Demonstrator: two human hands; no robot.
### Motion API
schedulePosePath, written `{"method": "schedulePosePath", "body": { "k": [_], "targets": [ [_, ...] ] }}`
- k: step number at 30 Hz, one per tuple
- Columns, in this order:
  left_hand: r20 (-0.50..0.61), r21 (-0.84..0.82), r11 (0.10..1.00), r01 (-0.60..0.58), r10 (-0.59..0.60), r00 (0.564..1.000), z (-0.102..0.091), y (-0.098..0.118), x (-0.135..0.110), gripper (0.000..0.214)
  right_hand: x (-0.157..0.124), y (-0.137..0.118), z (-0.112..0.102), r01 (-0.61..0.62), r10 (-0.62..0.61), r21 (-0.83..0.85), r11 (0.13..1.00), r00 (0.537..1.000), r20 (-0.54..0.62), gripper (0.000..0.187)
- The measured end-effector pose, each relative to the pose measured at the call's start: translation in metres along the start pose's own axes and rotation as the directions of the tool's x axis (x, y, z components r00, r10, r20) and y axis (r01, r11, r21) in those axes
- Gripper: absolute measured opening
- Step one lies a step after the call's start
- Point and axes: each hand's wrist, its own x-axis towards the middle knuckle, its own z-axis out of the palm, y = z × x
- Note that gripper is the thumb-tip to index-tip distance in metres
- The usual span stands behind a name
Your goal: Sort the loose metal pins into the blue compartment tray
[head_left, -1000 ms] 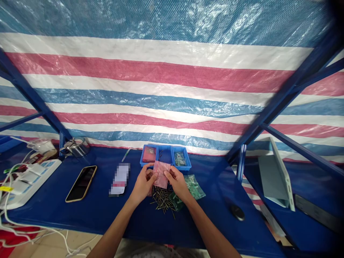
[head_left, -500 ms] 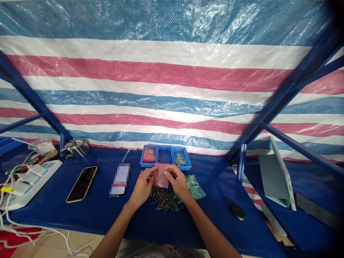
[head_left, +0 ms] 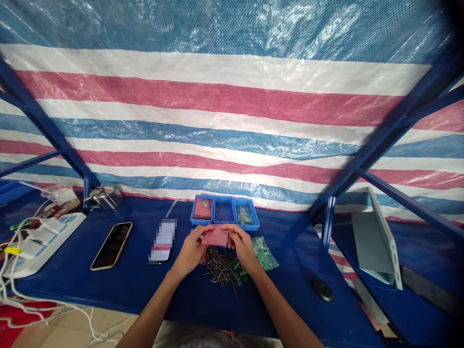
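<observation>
Between both hands I hold a small pink plastic bag (head_left: 216, 237), stretched sideways above the table. My left hand (head_left: 192, 250) pinches its left end, and my right hand (head_left: 242, 245) grips its right end with curled fingers. What lies inside the bag, if anything, I cannot make out. Right below is a loose pile of thin metal rods (head_left: 222, 271), like screws or drill bits. Green plastic bags (head_left: 264, 253) lie beside and partly under my right hand. Behind the hands stand joined blue bins: a left bin (head_left: 195, 222) with pink bags, a middle bin (head_left: 224, 212) with a few thin pieces, and a right bin (head_left: 254, 224) with greenish bags.
On the left lie a phone (head_left: 111, 246), a second phone with a blurred screen (head_left: 163, 241), a metal cup (head_left: 108, 199) and a white power strip (head_left: 45, 246) with cables. Right are a black mouse-like object (head_left: 322, 289), a blue frame post (head_left: 328, 222) and a tablet-like stand (head_left: 377, 241).
The pink bag has turned from upright to lying sideways between my hands. My right fingers have shifted to its right end. The view has tilted slightly.
</observation>
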Motion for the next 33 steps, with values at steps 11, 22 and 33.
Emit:
{"method": "schedulePosePath", "body": {
  "k": [11,22,33],
  "targets": [
    [-0.269,0.134,0.991,-0.031,0.066,0.961,-0.018,0.009,0.03,0.036,0.001,0.002,0.003,-0.045,0.044,0.018,0.999,0.998,0.043,0.033],
    [-0.387,0.339,0.941,0.016,0.124,0.914,-0.04,-0.015,0.099,0.042,0.002,0.008,-0.002,-0.016,0.017,-0.044,0.999,0.999,0.038,0.034],
    [0.014,0.75,0.62,-0.231,0.334,0.942,-0.015,-0.037,0.077,0.042,0.0,0.002,-0.001,-0.015,0.019,-0.079,0.997,0.999,0.049,0.034]
  ]
}}
